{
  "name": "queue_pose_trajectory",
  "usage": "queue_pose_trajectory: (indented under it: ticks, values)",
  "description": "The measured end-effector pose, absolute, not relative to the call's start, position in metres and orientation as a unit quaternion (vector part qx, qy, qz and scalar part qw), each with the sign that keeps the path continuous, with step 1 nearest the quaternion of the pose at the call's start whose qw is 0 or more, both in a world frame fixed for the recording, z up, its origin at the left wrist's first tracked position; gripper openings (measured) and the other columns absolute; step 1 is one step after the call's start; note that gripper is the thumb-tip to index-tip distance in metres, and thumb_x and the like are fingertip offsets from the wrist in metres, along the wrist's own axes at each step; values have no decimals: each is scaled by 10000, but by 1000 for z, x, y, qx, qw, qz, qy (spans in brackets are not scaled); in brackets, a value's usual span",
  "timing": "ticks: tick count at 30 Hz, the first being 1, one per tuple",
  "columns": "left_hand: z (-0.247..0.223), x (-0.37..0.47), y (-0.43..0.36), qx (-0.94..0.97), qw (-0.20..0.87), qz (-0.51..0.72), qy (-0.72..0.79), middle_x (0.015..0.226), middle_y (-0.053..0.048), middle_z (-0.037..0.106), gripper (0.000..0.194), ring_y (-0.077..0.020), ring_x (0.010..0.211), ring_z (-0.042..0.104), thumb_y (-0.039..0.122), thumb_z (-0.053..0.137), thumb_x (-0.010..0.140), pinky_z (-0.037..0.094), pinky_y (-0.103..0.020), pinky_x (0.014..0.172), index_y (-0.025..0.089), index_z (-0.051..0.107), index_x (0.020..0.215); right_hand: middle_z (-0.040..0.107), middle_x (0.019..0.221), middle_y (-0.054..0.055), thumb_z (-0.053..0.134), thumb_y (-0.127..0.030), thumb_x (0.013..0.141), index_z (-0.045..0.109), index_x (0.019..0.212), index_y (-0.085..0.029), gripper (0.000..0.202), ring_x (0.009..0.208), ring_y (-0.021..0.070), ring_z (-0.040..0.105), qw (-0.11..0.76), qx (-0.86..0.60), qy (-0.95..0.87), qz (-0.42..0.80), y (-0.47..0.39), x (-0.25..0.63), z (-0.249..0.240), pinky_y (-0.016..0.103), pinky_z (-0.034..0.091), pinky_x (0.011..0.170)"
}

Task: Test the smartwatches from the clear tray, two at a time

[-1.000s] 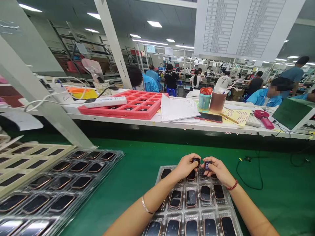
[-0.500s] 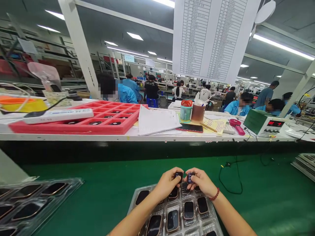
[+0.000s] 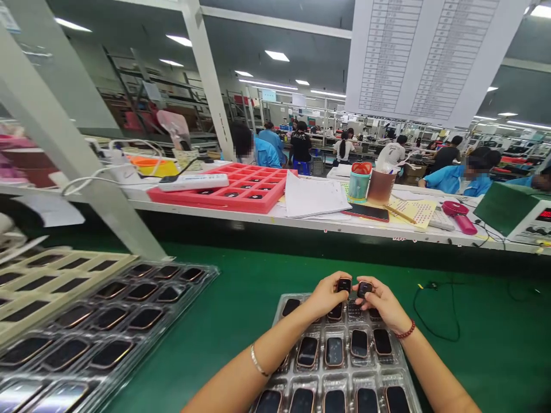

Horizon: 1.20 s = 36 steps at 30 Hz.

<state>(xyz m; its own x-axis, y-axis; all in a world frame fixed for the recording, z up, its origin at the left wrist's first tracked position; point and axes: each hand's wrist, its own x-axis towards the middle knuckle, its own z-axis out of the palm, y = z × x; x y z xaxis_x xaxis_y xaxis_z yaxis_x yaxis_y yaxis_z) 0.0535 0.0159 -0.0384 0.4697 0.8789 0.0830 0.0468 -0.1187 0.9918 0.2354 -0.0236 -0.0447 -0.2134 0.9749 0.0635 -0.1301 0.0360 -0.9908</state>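
Observation:
My left hand [image 3: 329, 296] is closed around a smartwatch body [image 3: 344, 285], thumb laid on its dark screen. A second smartwatch body [image 3: 364, 288] is pinched in my right hand [image 3: 383, 304], close beside the first. Faint light marks show on both screens. Both hands are raised over the far edge of a clear plastic tray [image 3: 373, 371]. In its pockets lie several more strapless watch bodies with black faces and gold-coloured rims, such as this one [image 3: 334, 351]. My forearms cover part of the tray's left side and right edge.
At left, another clear tray [image 3: 167, 312] of watches sits beside a cream tray [image 3: 92, 263] on the green mat [image 3: 224, 327]. A white shelf holds a red foam tray [image 3: 267, 201], papers [image 3: 316, 195], a pen cup [image 3: 359, 184] and a green power supply [image 3: 512, 212]. A black cable [image 3: 456, 321] lies at right.
The view has swung left, bringing in more of the left-hand trays. Both hands keep their watches over the tray. The lit text on the two screens has mostly given way to dark.

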Motion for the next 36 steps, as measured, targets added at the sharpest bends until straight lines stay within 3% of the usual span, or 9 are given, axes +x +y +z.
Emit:
queue_pose_trajectory:
  ticks: [12, 18, 23, 28, 32, 36]
  values:
    - [-38, 52, 16, 648, 567, 358, 361, 757, -16, 600, 264, -99, 557, 551, 110, 510, 671, 439, -247, 586, 148, 567, 926, 649, 1056, 91, 610, -322, 760, 556, 1107, -208, 369, 767, 180, 660, 454, -404, -552, 570, -25, 237, -43, 286, 518, 606]
    - [-33, 51, 14, 641, 564, 357, 379, 776, -12, 609, 363, -112, 626, 574, 51, 516, 625, 444, -241, 628, 157, 559, 970, 628, 1089, 80, 628, -291, 753, 529, 1138, -223, 403, 798, 180, 647, 450, -389, -569, 567, -25, 237, -45, 291, 519, 627]
    - [-32, 50, 13, 645, 562, 356, 378, 753, -9, 596, 290, -104, 585, 549, 122, 519, 683, 440, -254, 622, 152, 564, 968, 641, 1052, 80, 590, -297, 778, 532, 1128, -220, 363, 782, 183, 647, 448, -399, -566, 565, -25, 238, -47, 287, 514, 602]
    - [-33, 50, 14, 665, 519, 358, 401, 844, -24, 627, 382, -134, 717, 567, 76, 561, 616, 436, -256, 680, 169, 584, 986, 617, 1115, 75, 618, -257, 756, 518, 1151, -237, 407, 811, 179, 638, 446, -388, -571, 570, -24, 238, -48, 284, 518, 622]
    - [-34, 51, 14, 647, 561, 352, 377, 781, -18, 609, 281, -101, 582, 548, 132, 518, 691, 442, -249, 617, 149, 572, 966, 636, 1055, 76, 581, -275, 782, 525, 1136, -215, 363, 781, 174, 641, 447, -395, -567, 568, -24, 238, -47, 277, 517, 599]
    - [-36, 50, 16, 666, 534, 355, 381, 858, -26, 624, 373, -122, 698, 564, 40, 524, 617, 442, -243, 673, 164, 584, 964, 627, 1090, 77, 599, -245, 757, 511, 1156, -232, 408, 837, 192, 637, 448, -391, -571, 566, -24, 238, -45, 290, 523, 622]
